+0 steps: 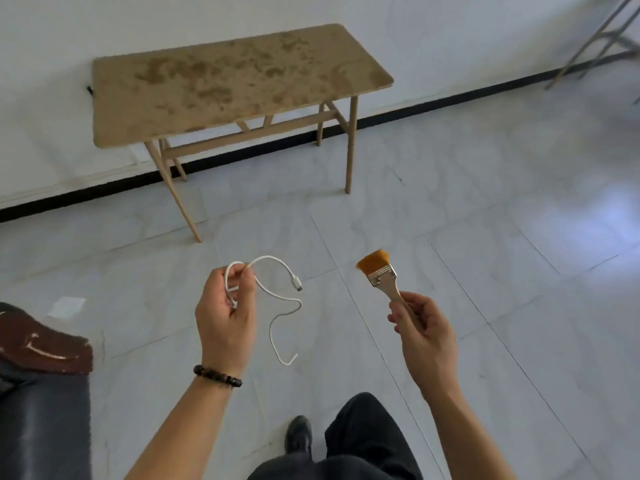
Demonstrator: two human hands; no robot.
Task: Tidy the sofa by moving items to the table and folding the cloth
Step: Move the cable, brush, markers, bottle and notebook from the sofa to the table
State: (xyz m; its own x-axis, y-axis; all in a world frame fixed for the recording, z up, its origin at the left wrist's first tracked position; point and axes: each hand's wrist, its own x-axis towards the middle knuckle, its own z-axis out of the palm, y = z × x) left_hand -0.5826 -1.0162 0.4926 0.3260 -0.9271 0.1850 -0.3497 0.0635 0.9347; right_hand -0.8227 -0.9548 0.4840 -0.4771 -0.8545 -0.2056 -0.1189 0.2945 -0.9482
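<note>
My left hand (225,317) pinches a white charging cable (277,299) between thumb and fingers; its plug end curves to the right and the loose end dangles below the hand. My right hand (420,327) grips the wooden handle of a paintbrush (379,271) with orange bristles pointing up and left. Both hands are held above the tiled floor. Ahead stands a stained wooden table (235,81) against the white wall. A dark sofa edge (38,393) with a brown armrest shows at the lower left.
Pale marble-look floor tiles (485,237) stretch between me and the table. A black skirting line runs along the wall. Legs of another wooden stand (595,39) show at the top right. My dark trousers and shoe (298,434) are at the bottom.
</note>
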